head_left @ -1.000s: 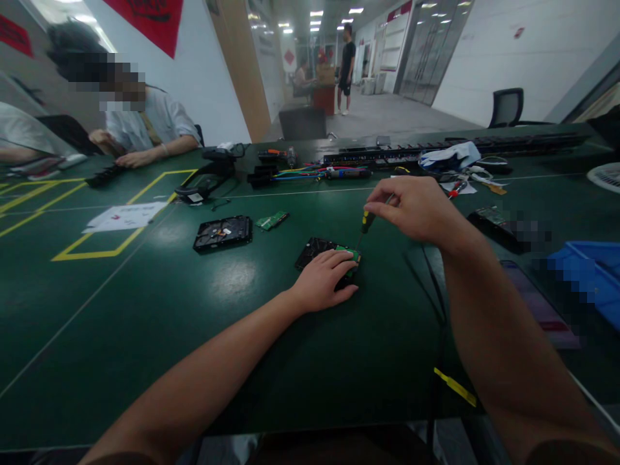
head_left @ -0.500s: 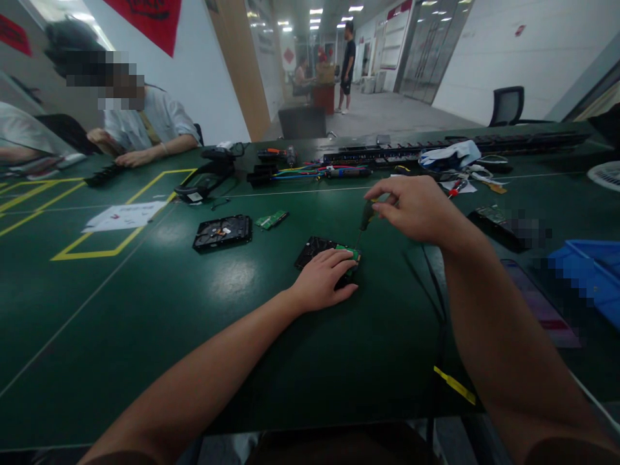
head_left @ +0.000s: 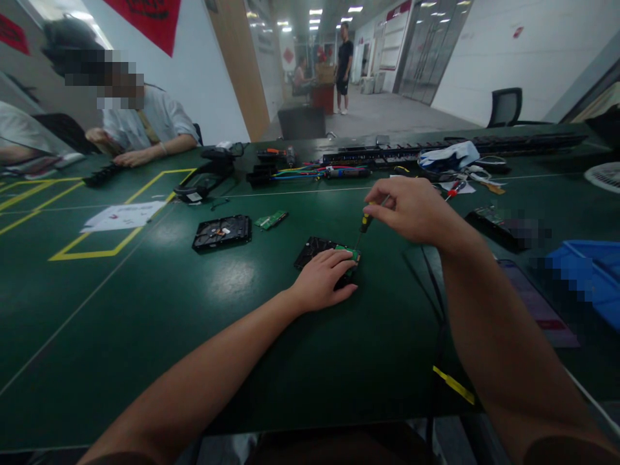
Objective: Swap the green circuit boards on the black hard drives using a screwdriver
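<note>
A black hard drive (head_left: 314,248) with a green circuit board lies on the green table (head_left: 145,310). My left hand (head_left: 323,279) rests on it, fingers laid over the board, pressing it down. My right hand (head_left: 411,210) pinches the top of a small screwdriver (head_left: 365,223) with a black and yellow handle. The screwdriver stands nearly upright with its tip on the board's far right corner.
A second opened hard drive (head_left: 222,232) and a loose green board (head_left: 272,220) lie to the left. Cables and tools (head_left: 314,172) line the far edge. Another drive (head_left: 494,226) and a blue bin (head_left: 588,271) sit right. A person's hands (head_left: 128,157) work at far left.
My right hand has twisted the screwdriver slightly in place between its fingers. My left hand and the drive have stayed put.
</note>
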